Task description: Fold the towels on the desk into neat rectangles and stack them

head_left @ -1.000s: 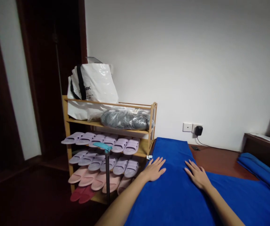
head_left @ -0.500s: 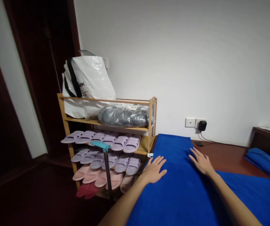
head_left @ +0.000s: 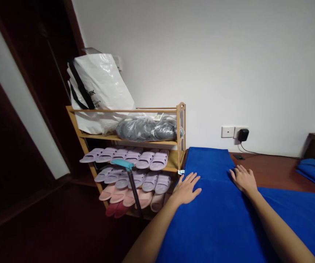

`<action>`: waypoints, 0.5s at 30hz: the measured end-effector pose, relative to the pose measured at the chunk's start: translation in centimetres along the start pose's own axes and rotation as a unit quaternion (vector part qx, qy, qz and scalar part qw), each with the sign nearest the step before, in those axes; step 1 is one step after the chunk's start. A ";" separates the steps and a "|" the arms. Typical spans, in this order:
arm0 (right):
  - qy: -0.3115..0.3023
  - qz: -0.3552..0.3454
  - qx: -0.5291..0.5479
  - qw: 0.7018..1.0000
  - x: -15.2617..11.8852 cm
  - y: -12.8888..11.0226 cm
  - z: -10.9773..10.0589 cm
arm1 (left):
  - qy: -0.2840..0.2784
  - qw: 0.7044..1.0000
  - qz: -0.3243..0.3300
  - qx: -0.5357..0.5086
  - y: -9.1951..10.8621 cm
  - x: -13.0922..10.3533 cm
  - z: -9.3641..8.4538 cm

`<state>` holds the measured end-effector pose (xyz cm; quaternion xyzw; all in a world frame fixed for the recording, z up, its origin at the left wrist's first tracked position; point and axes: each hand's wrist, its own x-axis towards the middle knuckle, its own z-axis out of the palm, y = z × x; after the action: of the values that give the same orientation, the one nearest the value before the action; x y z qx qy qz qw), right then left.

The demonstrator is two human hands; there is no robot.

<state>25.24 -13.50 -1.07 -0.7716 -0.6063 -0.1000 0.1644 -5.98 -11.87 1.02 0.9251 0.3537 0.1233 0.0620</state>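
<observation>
I have both hands flat on the blue cloth [head_left: 214, 204], which is spread over the counter [head_left: 278, 175] in front of me. My left hand [head_left: 187, 188] lies palm down near the cloth's left edge, its grip spread, fingers fanned and holding nothing. My right hand [head_left: 243, 179] rests at the cloth's right edge where the brown counter top shows, grip also spread, fingertips touching the fabric's border. Just beside the cloth's far left corner stands a wooden shoe rack [head_left: 179, 138] with rows of lilac and pink slippers [head_left: 146, 160], a white bag [head_left: 99, 91] and a clear bag of dark things [head_left: 149, 128] on top. A dark pole with a teal handle [head_left: 122, 164] stands before the rack. A second blue cloth [head_left: 313, 171] lies at far right, and a charger [head_left: 243, 134] is plugged into the wall
</observation>
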 end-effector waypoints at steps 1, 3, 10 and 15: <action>0.016 0.004 -0.007 1.000 -1.0 -0.2 -0.7 | -0.003 1.000 0.000 0.002 -0.1 0.1 0.1; 0.032 0.015 -0.015 0.999 -4.0 -0.4 -2.1 | -0.008 1.000 0.001 0.007 -0.2 0.2 0.2; -0.061 -0.064 -0.034 0.996 -21.8 5.7 -4.8 | -0.017 0.999 0.002 0.030 -0.4 0.7 0.5; 0.044 -0.125 -0.098 0.986 -28.9 13.6 -5.2 | -0.042 0.999 0.006 0.034 -0.6 1.2 0.4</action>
<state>31.59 -44.41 -8.26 -0.6972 -0.6772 -0.2126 0.1008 -5.37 -10.61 0.77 0.9330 0.3495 0.0730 0.0445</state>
